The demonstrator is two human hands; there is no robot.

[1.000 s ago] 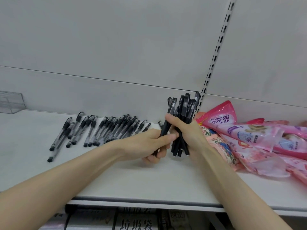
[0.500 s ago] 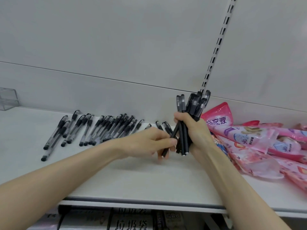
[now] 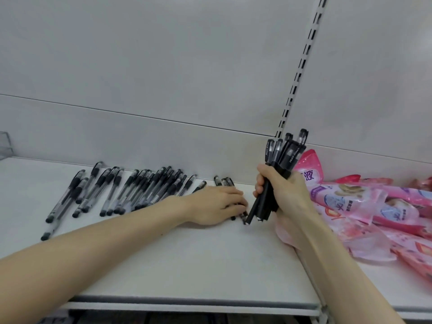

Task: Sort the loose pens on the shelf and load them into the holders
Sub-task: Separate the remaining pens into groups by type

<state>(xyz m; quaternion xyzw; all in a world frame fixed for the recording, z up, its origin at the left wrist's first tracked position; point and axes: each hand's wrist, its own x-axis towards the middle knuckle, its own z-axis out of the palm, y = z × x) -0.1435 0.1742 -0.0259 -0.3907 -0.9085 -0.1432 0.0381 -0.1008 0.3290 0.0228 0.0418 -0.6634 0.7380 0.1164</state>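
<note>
Lying at frame centre on the shelf (image 3: pixel 187 265): a few loose black pens (image 3: pixel 223 181), long axes running toward the back wall. Resting flat over them, fingers nearly straight, not plainly closing round any: the left hand (image 3: pixel 217 204), clearly the nearer one. Standing just right, clenching an upright bundle of black pens (image 3: pixel 280 160): the right hand (image 3: pixel 282 197). Spreading leftward, a row of clear pens (image 3: pixel 131 190); peeking in at the far left edge, a clear holder (image 3: pixel 4 146).

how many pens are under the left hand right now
3. The pens lie side by side under the left hand, caps sticking out behind it toward the wall, tips showing past the fingers. The palm may hide more.
</note>
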